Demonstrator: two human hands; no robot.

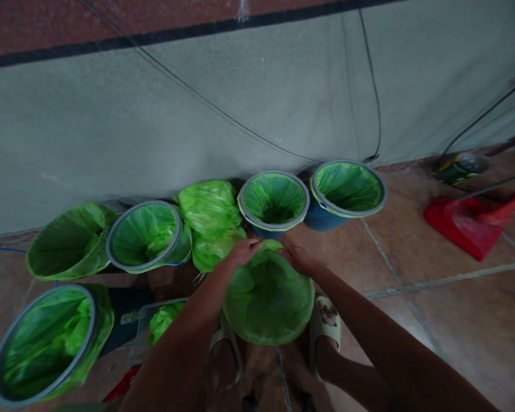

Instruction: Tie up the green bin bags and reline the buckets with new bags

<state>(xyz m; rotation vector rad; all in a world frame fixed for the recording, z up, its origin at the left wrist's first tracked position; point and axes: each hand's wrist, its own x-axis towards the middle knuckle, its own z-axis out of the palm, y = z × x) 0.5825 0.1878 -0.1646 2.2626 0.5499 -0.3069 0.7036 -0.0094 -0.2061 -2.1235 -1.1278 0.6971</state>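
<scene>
A bin lined with a green plastic bag (268,303) stands between my feet, the bag draped over its rim. My left hand (245,252) grips the bag's far edge at the left. Close beside it, my right hand (299,258) grips the same edge from the right. The fingers of both hands are closed around the plastic, a short stretch of which shows between them. Just beyond stands a lined bin with a grey ring (276,200). Another lined bin with a grey ring (347,189) is to its right.
Along the wall at left are a lined bin (143,236), another bagged bin (71,243) and stuffed green bags (210,214). A tipped lined bin (47,343) lies near left, by a clear box (143,326). A red dustpan (466,226) is at right. Cables run down the wall.
</scene>
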